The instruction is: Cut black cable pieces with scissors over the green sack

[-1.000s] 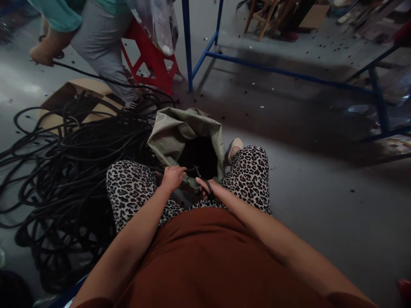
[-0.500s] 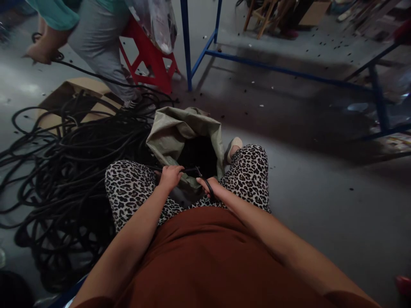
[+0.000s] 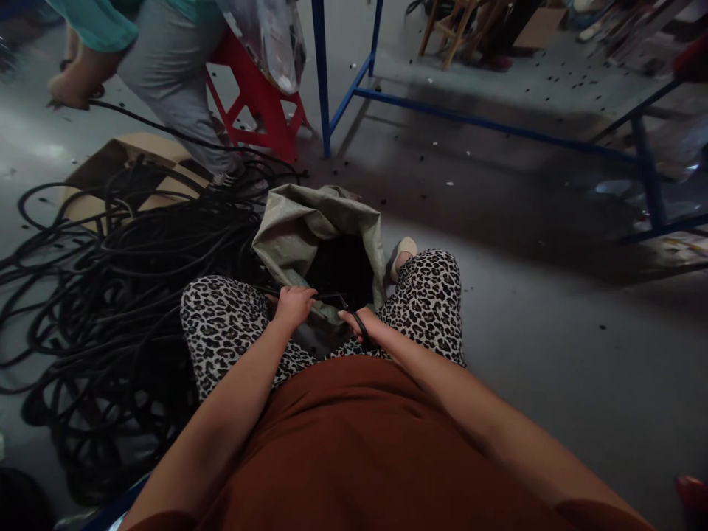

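Note:
My left hand (image 3: 296,304) is closed on a length of black rubber cord, whose short end sticks out to the right past my fingers. My right hand (image 3: 363,323) grips a pair of scissors (image 3: 344,301) with black handles, the blades pointing up and left beside the cord's end. Both hands are over the near rim of an open grey-green woven sack (image 3: 287,236) between my knees. Its inside is dark, and I cannot make out single pieces there. A large tangled heap of black cord (image 3: 182,247) lies on the floor to my left.
A cardboard box (image 3: 160,151) stands behind the heap. At upper left a co-worker's hand (image 3: 71,88) holds a cord that runs down to the heap. Beyond are a red plastic stool (image 3: 265,129) and a blue metal frame (image 3: 442,110). Small black bits dot the floor.
The scissor blades look closer together at the cord's end; both my hands stay in nearly the same place. The co-worker's hand has shifted slightly right.

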Demonstrator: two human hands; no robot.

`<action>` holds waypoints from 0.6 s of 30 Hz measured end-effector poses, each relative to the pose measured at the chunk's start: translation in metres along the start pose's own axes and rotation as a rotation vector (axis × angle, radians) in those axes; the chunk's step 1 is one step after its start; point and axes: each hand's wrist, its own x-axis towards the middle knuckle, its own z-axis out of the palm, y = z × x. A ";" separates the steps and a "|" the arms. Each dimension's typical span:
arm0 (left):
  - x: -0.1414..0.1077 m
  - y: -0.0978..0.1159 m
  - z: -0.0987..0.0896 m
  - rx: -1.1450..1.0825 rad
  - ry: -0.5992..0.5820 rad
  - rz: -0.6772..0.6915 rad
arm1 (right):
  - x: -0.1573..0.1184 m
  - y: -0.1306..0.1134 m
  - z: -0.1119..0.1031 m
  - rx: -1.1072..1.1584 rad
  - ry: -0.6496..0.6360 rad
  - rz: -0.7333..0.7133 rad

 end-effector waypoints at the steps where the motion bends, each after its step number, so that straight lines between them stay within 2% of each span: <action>1: 0.000 0.000 0.000 0.003 0.001 0.004 | 0.000 0.000 0.000 -0.013 0.001 -0.009; 7: 0.000 0.002 -0.004 0.016 0.033 -0.026 | -0.002 -0.003 -0.001 -0.002 0.029 0.016; 12: 0.001 0.003 -0.006 0.005 0.060 -0.069 | -0.006 -0.005 0.000 0.064 -0.043 0.089; 18: 0.001 0.003 -0.005 0.018 0.065 -0.074 | -0.010 -0.008 0.000 0.021 -0.113 0.072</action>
